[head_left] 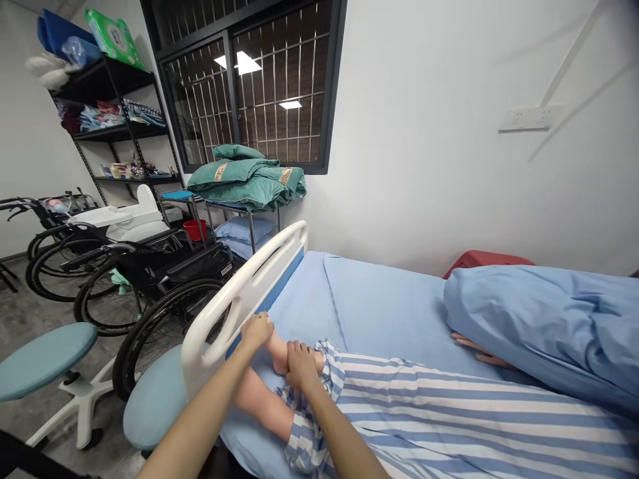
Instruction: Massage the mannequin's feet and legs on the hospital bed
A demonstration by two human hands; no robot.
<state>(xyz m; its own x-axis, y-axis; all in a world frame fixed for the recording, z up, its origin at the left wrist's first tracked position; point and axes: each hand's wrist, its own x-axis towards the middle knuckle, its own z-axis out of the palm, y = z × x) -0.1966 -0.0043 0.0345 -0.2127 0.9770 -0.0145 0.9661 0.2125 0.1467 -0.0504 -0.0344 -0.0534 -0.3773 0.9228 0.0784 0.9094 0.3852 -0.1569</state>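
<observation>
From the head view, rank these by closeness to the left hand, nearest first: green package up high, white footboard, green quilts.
1. White footboard: beside the left hand.
2. Green quilts: beyond it.
3. Green package: upper left.

Not a word I can read here! Upper left of the frame, a green package (106,36) shows a pale logo (118,40), its lettering too blurred for me; left of centre, a small label (227,269) on a black wheelchair (144,271), print too tiny.
</observation>
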